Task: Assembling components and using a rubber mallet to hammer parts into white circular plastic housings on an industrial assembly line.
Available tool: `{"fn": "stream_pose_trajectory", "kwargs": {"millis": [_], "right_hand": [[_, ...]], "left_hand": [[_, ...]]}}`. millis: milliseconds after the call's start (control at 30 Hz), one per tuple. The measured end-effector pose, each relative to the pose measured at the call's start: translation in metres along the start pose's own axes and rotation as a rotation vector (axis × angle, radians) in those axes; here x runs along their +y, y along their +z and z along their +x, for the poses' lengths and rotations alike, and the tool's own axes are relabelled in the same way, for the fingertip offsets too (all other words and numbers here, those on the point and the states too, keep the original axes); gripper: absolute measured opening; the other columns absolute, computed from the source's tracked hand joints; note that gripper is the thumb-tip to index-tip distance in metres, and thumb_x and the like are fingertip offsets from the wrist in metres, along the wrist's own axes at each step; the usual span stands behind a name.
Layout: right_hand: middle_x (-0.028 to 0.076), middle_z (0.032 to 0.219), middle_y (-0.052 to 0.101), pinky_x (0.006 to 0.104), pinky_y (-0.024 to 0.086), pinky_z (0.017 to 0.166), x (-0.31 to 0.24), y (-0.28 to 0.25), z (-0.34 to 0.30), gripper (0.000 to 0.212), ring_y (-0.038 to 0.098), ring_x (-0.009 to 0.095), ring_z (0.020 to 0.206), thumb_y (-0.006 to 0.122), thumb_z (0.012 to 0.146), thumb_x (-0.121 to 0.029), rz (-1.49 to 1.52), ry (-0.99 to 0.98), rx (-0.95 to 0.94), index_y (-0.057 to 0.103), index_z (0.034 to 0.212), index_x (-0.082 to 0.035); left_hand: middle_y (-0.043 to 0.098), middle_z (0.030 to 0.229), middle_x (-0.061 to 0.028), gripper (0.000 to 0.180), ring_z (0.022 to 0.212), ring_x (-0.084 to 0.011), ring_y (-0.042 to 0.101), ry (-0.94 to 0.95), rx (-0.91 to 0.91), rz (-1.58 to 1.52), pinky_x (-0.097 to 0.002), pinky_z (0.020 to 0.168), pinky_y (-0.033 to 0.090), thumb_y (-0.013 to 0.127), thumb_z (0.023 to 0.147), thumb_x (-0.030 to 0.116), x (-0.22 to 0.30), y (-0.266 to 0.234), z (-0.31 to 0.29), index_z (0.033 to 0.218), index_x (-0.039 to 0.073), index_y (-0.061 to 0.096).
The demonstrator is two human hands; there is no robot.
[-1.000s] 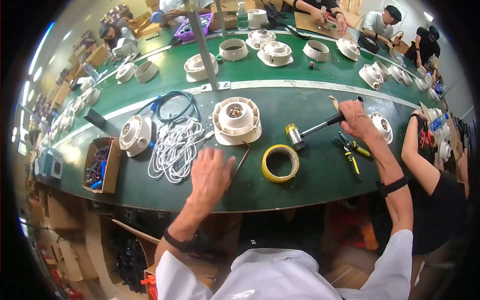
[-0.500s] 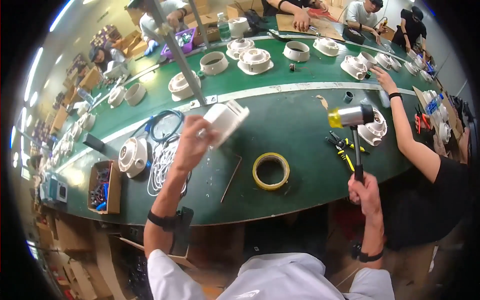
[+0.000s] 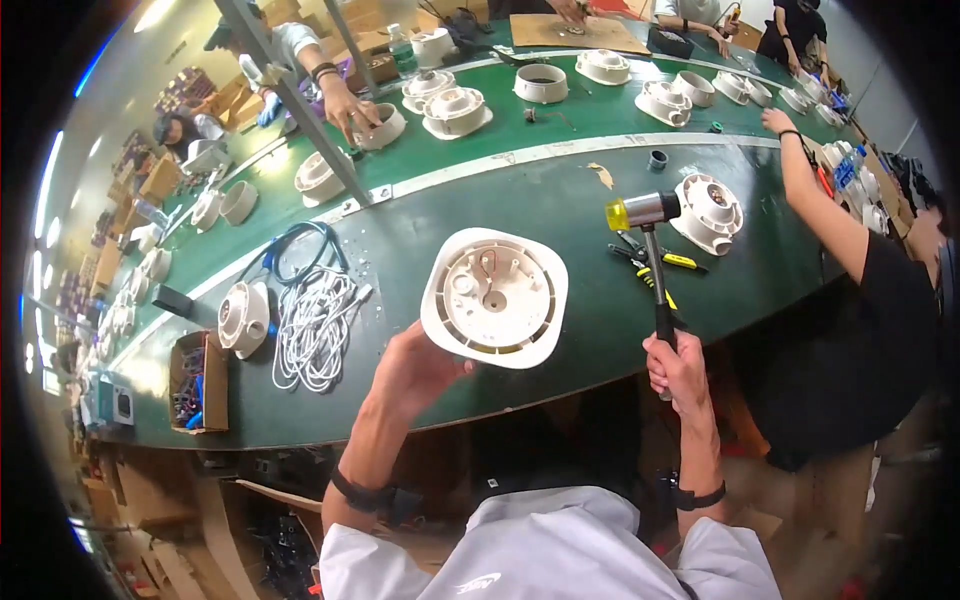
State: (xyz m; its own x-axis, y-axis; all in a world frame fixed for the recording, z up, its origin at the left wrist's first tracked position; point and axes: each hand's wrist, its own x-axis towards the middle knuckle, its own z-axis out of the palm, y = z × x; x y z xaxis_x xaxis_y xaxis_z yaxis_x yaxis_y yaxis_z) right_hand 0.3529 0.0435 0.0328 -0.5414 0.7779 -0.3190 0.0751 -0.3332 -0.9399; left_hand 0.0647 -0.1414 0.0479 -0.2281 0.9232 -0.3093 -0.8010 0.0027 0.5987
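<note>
At the near side of the green desk [image 3: 590,335], a left housing [image 3: 238,320], a right housing [image 3: 708,215] and a centre housing [image 3: 512,322] (three, white) are shown, the last held by its near edge in the grip of the left hand [image 3: 415,365]. One mallet [image 3: 655,268] is held head-up by the right hand [image 3: 680,375]. Firm edge support is advised.

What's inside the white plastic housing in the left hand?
Inside the white plastic housing, held in the left hand, a thin reddish wire and a round raised fitting show. Its far side is turned away, so anything there is hidden.
</note>
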Motion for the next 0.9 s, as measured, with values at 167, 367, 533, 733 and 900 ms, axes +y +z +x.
{"fn": "stream_pose_trajectory", "kwargs": {"millis": [167,367,533,733,900], "right_hand": [[-0.005,0.052,0.040,0.0203,0.026,0.036,0.003,-0.002,0.002,0.019,0.033,0.002,0.039,0.060,0.087,-0.014,-0.010,-0.005,-0.021,0.049,0.073,-0.009],[-0.005,0.052,0.040,0.0206,0.027,0.036,0.006,0.008,0.006,0.020,0.034,0.003,0.039,0.060,0.087,-0.015,-0.011,0.025,-0.026,0.049,0.072,-0.009],[-0.005,0.054,0.042,0.0208,0.028,0.036,-0.001,0.012,0.013,0.017,0.036,0.002,0.041,0.062,0.087,-0.017,-0.053,0.027,-0.017,0.052,0.076,-0.008],[-0.005,0.053,0.042,0.0207,0.028,0.037,0.001,0.014,0.023,0.016,0.035,0.003,0.040,0.061,0.087,-0.017,-0.053,0.026,-0.035,0.053,0.077,-0.008],[-0.005,0.052,0.041,0.0211,0.029,0.037,0.002,0.018,0.030,0.017,0.036,0.003,0.040,0.061,0.087,-0.017,-0.059,0.029,-0.039,0.053,0.076,-0.007]], "left_hand": [[0.061,0.114,-0.0061,0.048,0.096,-0.0187,0.056,-0.061,0.111,0.005,-0.0338,0.072,0.048,0.044,0.096,0.047,0.002,0.014,0.001,0.120,0.007,0.056],[0.064,0.105,-0.0131,0.050,0.090,-0.0199,0.066,0.008,0.238,0.415,-0.0326,0.072,0.058,0.060,0.091,0.031,0.000,0.014,0.008,0.123,-0.006,0.050],[0.066,0.100,-0.0132,0.041,0.085,-0.0197,0.069,0.143,0.219,0.451,-0.0345,0.072,0.060,0.054,0.096,0.033,0.006,0.011,0.012,0.112,-0.005,0.055],[0.066,0.101,-0.0155,0.056,0.088,-0.0212,0.068,0.056,0.342,0.732,-0.0364,0.075,0.059,0.051,0.096,0.046,0.007,0.004,0.014,0.110,-0.008,0.056],[0.067,0.094,-0.0118,0.063,0.083,-0.0185,0.065,0.016,0.438,0.855,-0.0333,0.066,0.058,0.047,0.094,0.056,0.008,0.005,0.006,0.107,-0.003,0.063]]}}
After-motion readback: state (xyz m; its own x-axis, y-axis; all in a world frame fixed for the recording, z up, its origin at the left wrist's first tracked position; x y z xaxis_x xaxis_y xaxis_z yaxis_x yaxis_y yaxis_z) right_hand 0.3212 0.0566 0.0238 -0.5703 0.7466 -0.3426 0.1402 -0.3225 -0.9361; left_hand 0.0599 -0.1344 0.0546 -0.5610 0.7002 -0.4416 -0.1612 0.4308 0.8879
